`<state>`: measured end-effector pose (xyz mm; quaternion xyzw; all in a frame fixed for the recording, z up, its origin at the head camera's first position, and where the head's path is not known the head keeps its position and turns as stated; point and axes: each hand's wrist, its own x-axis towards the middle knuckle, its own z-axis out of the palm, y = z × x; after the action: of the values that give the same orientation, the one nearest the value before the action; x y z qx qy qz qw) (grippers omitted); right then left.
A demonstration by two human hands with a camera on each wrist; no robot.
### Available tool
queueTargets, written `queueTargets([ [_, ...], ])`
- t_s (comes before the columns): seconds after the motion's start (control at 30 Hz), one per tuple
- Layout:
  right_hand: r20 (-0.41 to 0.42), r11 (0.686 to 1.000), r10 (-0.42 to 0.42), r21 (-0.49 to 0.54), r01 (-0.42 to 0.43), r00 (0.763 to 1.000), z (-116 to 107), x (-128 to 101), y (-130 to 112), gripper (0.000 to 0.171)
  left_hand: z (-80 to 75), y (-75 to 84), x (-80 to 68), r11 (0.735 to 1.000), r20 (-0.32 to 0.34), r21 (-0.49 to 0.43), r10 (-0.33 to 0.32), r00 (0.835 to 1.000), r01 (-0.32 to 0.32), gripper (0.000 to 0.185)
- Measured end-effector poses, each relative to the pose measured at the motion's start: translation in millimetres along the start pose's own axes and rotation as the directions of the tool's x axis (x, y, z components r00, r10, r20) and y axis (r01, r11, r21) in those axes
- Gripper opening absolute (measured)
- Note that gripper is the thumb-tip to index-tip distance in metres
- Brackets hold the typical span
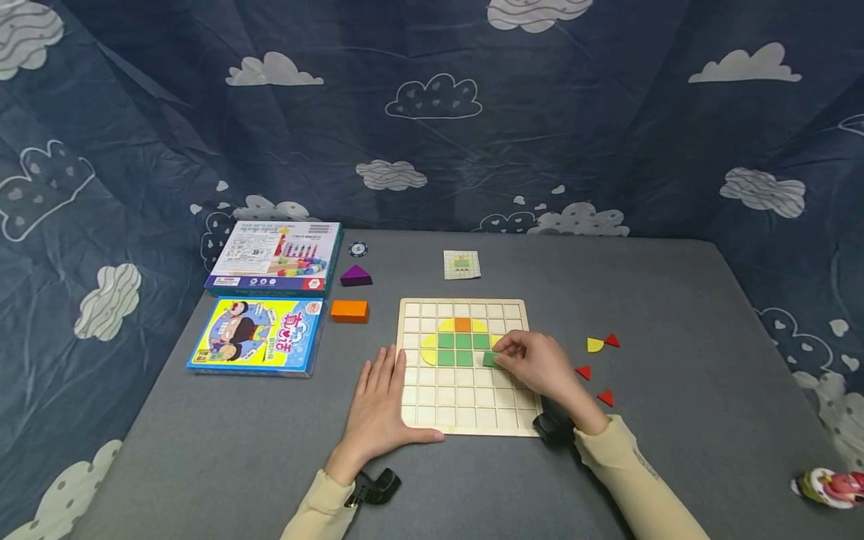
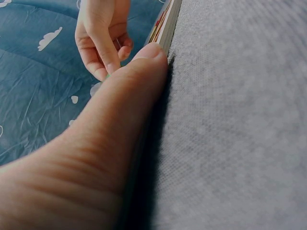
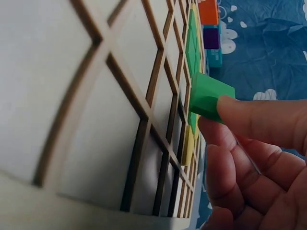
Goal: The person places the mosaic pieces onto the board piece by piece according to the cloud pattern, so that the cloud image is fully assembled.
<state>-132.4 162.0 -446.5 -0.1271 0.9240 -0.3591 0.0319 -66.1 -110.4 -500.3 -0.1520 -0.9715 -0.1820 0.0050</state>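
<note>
Head view: right grip (image 1: 540,365) pinches green tile (image 1: 489,360), left grip (image 1: 378,411) outstretched against grid board (image 1: 466,396), red triangles (image 1: 606,398) nearby.

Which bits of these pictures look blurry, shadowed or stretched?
Head view: evenly lit, the grid board clear; left wrist view: a dark shadow beside the thumb of the left hand; right wrist view: the nearest squares look blurred and stretched, the green tile crisper.

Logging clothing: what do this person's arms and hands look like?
The left hand and right hand are bare. The left sleeve and right sleeve are cream, the right one with a small dark mark. A black device shows near each cuff.
</note>
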Motion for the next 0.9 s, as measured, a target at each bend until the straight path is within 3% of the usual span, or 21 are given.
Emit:
queueTargets([
  [0.5,0.099,1.0,0.004,-0.017,-0.003,0.995,7,14,-5,0.005,0.5,0.0,0.7,1.0,0.002,0.007,-0.005,1.0,0.005,0.136],
  [0.9,0.088,0.997,0.024,-0.078,-0.018,0.996,10,16,-6,0.005,0.8,0.0,0.6,1.0,-0.002,0.001,-0.006,1.0,0.006,0.136],
])
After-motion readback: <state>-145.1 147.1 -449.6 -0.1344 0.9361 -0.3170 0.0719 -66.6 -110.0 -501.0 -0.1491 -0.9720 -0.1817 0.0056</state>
